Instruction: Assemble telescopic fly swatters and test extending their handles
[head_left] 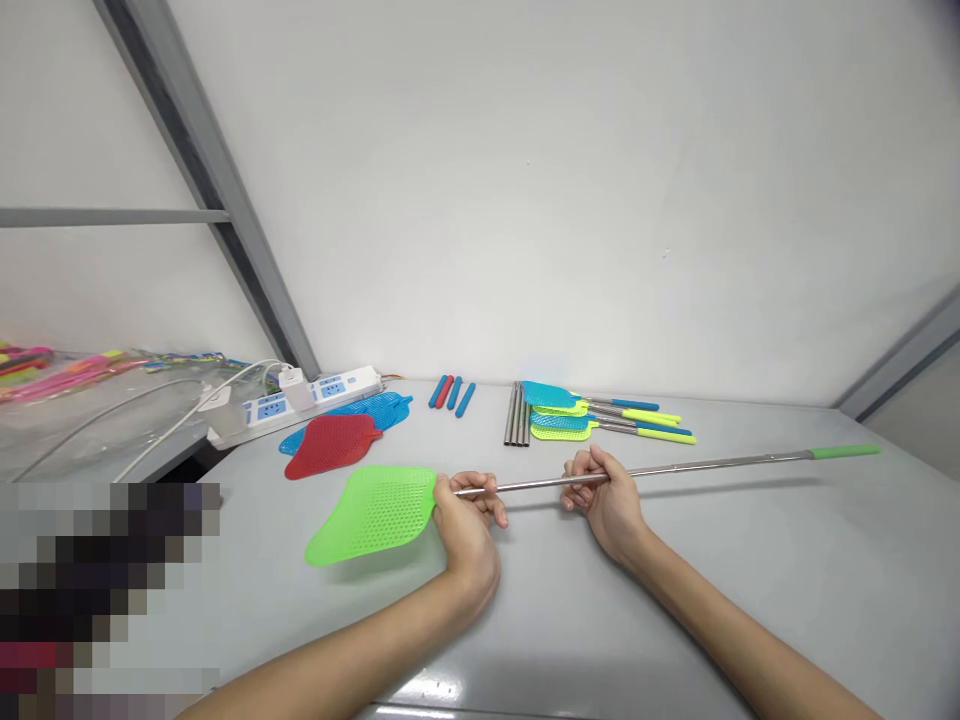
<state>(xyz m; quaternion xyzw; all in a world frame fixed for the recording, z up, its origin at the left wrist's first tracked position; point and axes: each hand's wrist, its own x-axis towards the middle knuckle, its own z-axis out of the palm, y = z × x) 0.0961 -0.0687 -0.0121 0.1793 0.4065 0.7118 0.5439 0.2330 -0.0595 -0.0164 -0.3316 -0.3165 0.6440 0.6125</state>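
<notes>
A green fly swatter (pixel 379 510) with a long, extended metal rod spans the space just above the table, its green grip (pixel 844 452) at the far right. Near the swatter's head, my left hand (pixel 466 525) is closed around the neck where the head meets the rod. My right hand (pixel 607 500) holds the middle of the rod, thumb on top and fingers curled under it. The rod tilts slightly upward toward the right.
Red (pixel 330 446) and blue swatter heads (pixel 390 408) lie at the left, beside a white power strip (pixel 341 388) with cables. Several loose grips (pixel 453 393), metal tubes (pixel 517 415) and complete swatters (pixel 562 425) rest toward the wall. Bagged colourful items (pixel 97 380) lie far left.
</notes>
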